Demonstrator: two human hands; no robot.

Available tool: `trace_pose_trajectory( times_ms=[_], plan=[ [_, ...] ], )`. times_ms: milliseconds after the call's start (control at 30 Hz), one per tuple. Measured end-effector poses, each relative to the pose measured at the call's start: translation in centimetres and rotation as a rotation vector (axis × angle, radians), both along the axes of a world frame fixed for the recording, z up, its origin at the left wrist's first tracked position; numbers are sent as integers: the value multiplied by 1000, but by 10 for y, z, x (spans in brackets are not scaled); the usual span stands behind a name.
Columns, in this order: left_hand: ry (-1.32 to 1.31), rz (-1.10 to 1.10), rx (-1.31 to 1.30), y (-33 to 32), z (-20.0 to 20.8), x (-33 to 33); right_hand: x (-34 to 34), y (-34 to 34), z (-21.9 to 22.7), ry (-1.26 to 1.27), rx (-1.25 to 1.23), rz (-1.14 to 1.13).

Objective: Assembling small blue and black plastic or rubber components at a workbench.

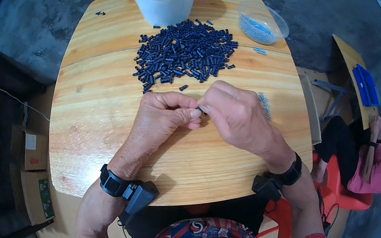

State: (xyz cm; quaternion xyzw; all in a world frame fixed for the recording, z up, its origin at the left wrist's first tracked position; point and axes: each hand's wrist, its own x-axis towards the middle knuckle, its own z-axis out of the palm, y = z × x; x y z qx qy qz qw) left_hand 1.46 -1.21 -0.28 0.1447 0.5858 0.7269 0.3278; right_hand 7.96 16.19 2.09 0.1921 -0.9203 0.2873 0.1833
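My left hand (164, 115) pinches a small dark cylindrical plastic piece (200, 110) between thumb and forefinger, just above the table. From the other side my right hand (237, 113) is closed with its fingertips right at that piece. Whatever the right fingertips grip is hidden by the fingers. Beyond both hands spreads a big pile of the same dark blue-black pieces (185, 52), with one loose piece (183, 88) at its near edge. Beside my right hand lies a small heap of tiny silvery-blue parts (264, 105), partly covered by the hand.
A white tub (163, 3) stands behind the pile on the wooden table (97, 120). At the far right a clear bowl (275, 21) holds more tiny parts, with a few (259, 51) lying near it. Another person (374, 162) sits to the right. Cardboard boxes (34, 194) are at left.
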Motion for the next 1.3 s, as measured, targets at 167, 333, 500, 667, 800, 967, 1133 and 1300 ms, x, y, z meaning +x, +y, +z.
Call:
trace_pose_trajectory(
  times_ms=[167,333,500,667,800,967,1133,1300],
  plan=[
    [-43,167,115,-4,1,-7,-7,10,3,83,-247,-99],
    [91,269,91,-7,1,-17,-8,22,-6,38,-87,14],
    [86,275,101,-7,3,-17,-8,22,-8,-34,87,96],
    [69,244,89,-5,2,-14,-7,20,-13,-55,212,127],
    [49,248,87,-6,3,-13,-6,18,-11,-68,189,97],
    [62,205,74,-4,3,-11,-10,28,-4,77,45,49],
    [59,132,46,-6,-2,-10,-8,24,9,-153,-234,-171],
    [63,123,28,-4,-1,-10,-13,26,-1,-84,-200,-107]
  ],
)
